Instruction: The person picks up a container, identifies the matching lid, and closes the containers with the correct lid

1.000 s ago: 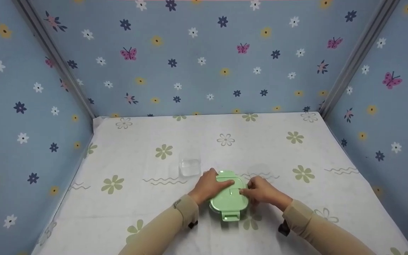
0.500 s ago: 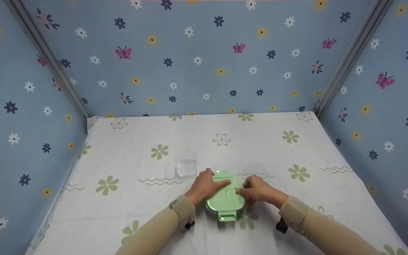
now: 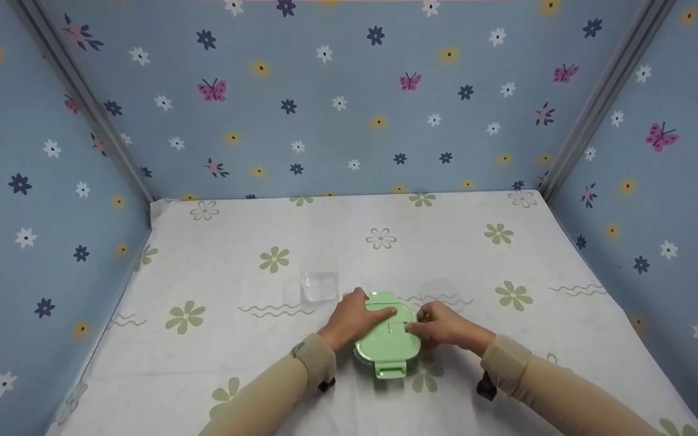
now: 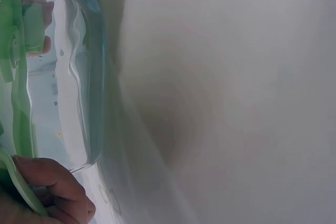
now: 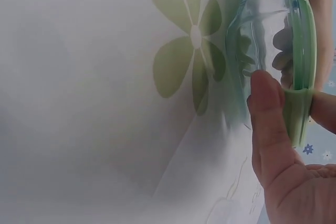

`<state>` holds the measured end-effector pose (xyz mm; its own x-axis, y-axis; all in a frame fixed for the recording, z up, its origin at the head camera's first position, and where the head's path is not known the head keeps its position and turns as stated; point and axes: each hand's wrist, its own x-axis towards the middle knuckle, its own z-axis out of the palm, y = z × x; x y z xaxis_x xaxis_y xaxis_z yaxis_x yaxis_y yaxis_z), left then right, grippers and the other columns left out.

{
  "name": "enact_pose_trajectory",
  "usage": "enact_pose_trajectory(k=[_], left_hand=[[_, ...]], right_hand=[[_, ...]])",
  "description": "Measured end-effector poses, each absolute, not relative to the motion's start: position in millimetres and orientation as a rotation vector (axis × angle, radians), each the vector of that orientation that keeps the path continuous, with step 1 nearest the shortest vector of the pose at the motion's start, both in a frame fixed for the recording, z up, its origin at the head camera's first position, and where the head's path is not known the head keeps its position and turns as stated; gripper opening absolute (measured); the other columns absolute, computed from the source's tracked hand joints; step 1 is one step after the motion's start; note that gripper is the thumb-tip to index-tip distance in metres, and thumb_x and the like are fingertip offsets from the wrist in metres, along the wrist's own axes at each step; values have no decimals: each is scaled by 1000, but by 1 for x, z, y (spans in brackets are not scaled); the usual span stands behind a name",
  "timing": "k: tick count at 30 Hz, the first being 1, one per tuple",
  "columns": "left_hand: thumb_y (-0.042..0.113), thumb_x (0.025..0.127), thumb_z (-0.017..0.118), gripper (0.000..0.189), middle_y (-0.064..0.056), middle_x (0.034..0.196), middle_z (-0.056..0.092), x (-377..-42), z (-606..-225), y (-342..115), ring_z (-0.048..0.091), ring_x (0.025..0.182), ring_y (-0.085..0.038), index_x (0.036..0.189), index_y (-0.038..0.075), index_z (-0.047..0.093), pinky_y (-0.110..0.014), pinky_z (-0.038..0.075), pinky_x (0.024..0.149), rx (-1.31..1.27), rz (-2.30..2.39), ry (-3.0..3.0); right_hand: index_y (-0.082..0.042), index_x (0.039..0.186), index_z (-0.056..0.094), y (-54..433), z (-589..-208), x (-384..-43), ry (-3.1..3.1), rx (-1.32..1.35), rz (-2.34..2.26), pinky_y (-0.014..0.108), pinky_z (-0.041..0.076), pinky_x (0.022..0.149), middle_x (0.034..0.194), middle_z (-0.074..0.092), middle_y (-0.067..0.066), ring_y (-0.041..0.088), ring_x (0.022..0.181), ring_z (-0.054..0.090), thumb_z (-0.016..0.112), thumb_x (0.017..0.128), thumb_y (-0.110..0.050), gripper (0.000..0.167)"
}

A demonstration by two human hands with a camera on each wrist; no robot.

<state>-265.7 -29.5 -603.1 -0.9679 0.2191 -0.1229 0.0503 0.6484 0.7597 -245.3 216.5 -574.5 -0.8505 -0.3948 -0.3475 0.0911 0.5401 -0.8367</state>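
A glass food container with a pale green clip lid (image 3: 387, 342) stands near the front middle of the table in the head view. My left hand (image 3: 350, 318) grips its left side, thumb lying over the lid. On the opposite side, my right hand (image 3: 449, 327) pinches the lid's edge at the side clip, thumb on top. The right wrist view shows a right finger (image 5: 270, 124) against the green clip (image 5: 296, 111) and the clear glass wall (image 5: 257, 40). In the left wrist view, fingers (image 4: 52, 184) hold a green edge beside the glass.
Behind my left hand stands a small clear box (image 3: 320, 287). A faint clear round shape (image 3: 438, 289) lies beyond my right hand. The white flowered tablecloth (image 3: 203, 260) meets blue patterned panels (image 3: 349, 133) at the back and sides.
The head view has shifted slightly. Both hands keep their hold on the food container, and it stays in place with its lid on.
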Motion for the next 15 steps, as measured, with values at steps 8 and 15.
enact_pose_trajectory(k=[8,15], left_hand=[[71,89,76,75,-6,101,64,-267,-604,-29,60,87,-22,118,4,60,-38,54,80,235,1237,2665],[66,99,66,65,-11,105,68,-271,-607,-31,62,90,-24,117,4,60,-43,55,86,292,1230,2663]], right_hand=[[1,105,66,219,-576,-242,2292,-224,-1303,28,61,60,86,75,7,12,67,69,73,104,-23,26],[0,103,67,220,-574,-239,2366,-244,-1271,30,59,59,80,71,4,12,65,66,76,102,-27,29]])
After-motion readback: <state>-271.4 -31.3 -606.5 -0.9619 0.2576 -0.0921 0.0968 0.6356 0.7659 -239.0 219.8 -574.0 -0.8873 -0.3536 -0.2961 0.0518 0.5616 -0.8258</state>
